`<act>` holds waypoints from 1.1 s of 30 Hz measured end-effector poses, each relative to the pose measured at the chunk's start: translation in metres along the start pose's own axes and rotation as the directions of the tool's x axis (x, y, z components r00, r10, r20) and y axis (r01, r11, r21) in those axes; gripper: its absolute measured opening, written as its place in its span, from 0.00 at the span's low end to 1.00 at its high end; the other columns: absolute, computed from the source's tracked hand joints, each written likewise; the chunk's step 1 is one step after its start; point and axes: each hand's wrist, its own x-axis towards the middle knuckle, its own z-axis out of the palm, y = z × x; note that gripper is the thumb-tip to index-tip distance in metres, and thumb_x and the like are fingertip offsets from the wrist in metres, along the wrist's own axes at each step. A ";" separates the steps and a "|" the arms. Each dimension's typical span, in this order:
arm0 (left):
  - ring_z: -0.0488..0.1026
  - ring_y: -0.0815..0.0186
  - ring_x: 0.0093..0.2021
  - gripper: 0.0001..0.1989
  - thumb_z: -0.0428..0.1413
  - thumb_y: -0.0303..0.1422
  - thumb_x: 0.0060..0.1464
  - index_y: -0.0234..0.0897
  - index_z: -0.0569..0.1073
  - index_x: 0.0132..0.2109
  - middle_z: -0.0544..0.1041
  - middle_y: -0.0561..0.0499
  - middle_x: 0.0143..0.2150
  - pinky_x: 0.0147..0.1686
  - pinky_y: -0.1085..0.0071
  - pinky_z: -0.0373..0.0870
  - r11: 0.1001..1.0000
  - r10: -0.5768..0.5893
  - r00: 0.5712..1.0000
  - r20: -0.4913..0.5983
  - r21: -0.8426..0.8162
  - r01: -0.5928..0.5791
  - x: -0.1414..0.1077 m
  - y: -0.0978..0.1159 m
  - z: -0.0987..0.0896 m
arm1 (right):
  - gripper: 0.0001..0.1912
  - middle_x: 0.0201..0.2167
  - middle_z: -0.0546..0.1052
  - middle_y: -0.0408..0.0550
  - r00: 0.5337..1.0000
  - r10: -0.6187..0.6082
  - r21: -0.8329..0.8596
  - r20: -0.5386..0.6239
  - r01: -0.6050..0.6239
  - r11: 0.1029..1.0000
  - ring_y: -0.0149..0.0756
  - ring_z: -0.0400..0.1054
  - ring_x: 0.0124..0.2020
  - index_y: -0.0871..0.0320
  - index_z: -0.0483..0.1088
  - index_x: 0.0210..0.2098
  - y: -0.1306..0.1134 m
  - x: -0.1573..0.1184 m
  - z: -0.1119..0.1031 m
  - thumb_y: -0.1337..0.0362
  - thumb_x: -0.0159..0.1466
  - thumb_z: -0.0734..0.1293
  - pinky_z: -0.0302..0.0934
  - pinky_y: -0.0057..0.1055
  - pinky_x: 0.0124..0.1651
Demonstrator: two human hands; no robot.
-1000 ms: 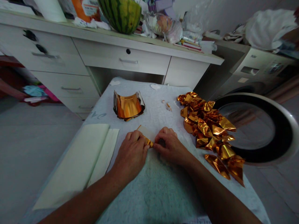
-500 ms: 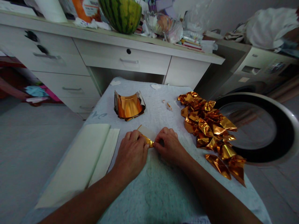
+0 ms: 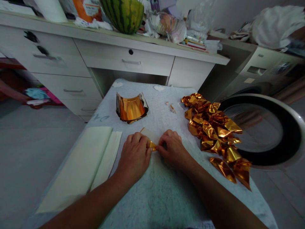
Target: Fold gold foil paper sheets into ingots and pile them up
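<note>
Between my hands, on the cloth, lies a partly folded sheet of gold foil paper, its pale side showing above the gold fold. My left hand is closed on the sheet's left part, thumb against the gold fold. My right hand pinches the fold's right end. Beyond my left hand stands a curved stack of gold foil sheets. To the right is a pile of folded gold foil pieces. My fingers hide much of the sheet.
A cloth-covered table bears folded cream paper at the left and small scraps further back. Behind it a white drawer unit carries a cut watermelon and clutter. At right, a washing machine's round door hangs open beside the table.
Both hands stay nearly in place. The gold strip showing between my fingers has shifted very slightly; the pile and the stack have not moved.
</note>
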 end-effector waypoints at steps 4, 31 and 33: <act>0.64 0.58 0.43 0.06 0.53 0.28 0.57 0.40 0.73 0.40 0.69 0.48 0.41 0.45 0.57 0.64 0.992 -0.002 1.000 0.001 -0.124 0.002 0.000 -0.003 -0.001 | 0.04 0.38 0.67 0.47 1.000 -0.015 -0.013 -0.022 0.015 1.000 0.39 0.58 0.42 0.57 0.68 0.32 0.002 -0.001 0.003 0.69 0.59 0.68 0.52 0.36 0.45; 0.64 0.57 0.46 0.14 0.52 0.24 0.52 0.45 0.77 0.41 0.72 0.50 0.43 0.43 0.59 0.63 0.982 -0.013 0.997 0.082 -0.186 0.028 0.005 -0.008 -0.004 | 0.15 0.43 0.67 0.50 0.998 0.016 -0.176 -0.054 -0.025 0.984 0.45 0.59 0.44 0.55 0.66 0.40 0.011 -0.001 -0.001 0.55 0.59 0.69 0.52 0.39 0.43; 0.64 0.57 0.46 0.14 0.51 0.24 0.52 0.45 0.77 0.41 0.72 0.49 0.43 0.43 0.59 0.63 0.982 -0.011 0.996 0.087 -0.185 0.027 0.005 -0.008 -0.004 | 0.16 0.43 0.67 0.50 0.999 0.022 -0.175 -0.049 -0.030 0.984 0.45 0.59 0.44 0.55 0.66 0.41 0.015 -0.001 -0.003 0.55 0.58 0.71 0.51 0.38 0.42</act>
